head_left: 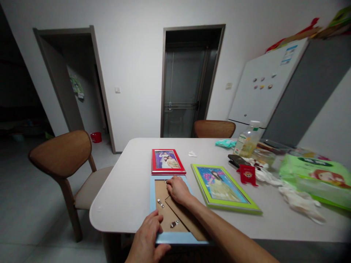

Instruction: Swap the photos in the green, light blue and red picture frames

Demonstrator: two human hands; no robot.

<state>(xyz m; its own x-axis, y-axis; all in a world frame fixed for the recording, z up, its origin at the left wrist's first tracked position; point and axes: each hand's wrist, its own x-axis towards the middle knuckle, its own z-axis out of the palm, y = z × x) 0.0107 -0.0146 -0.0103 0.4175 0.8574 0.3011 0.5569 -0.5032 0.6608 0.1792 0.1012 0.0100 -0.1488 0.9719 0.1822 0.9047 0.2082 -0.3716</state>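
Note:
A light blue picture frame [175, 238] lies face down at the near edge of the table, its brown backing board [161, 188] and metal clips [174, 223] showing. My left hand [149, 235] rests on the frame's near left corner, thumb and fingers apart. At the far end of the backing, my right hand [177, 189] has its fingers bent together at a small metal clip, mostly hidden by the fingertips. Just beyond lies a red frame [168, 171] with a photo of people. To the right is a lime green frame [233, 206] with a photo of a person in a dress.
On the table's right side are a bottle [246, 140], a black object [237, 160], a red packet [247, 174], crumpled tissues [298, 202] and a green tissue pack [318, 177]. Wooden chairs stand at the left [65, 153] and far side [214, 128].

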